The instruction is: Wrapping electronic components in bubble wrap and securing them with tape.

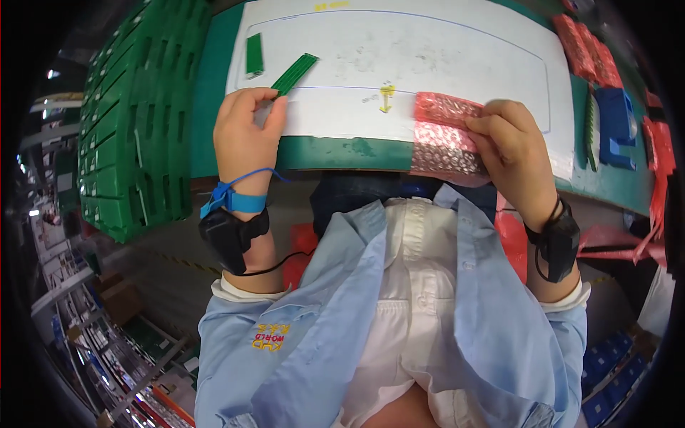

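My left hand (246, 135) pinches the near end of a slim green board (297, 73), tilted up to the right over a white sheet (464, 60) on the table. A second green board (255, 54) lies on the sheet just beyond that hand. My right hand (519, 143) grips the right side of a pink bubble-wrap piece (444, 135) between thumb and fingers. The bubble wrap hangs across the table's front edge, its lower end past it. Whether anything is inside the wrap I cannot tell.
Stacked green plastic crates (135, 121) rise at the table's left. At the right stand a blue holder (615, 125) and a green strip-like piece (591, 128). Pink bubble-wrap bundles (584, 46) lie at the far right corner. Pink plastic (662, 153) hangs off the right edge.
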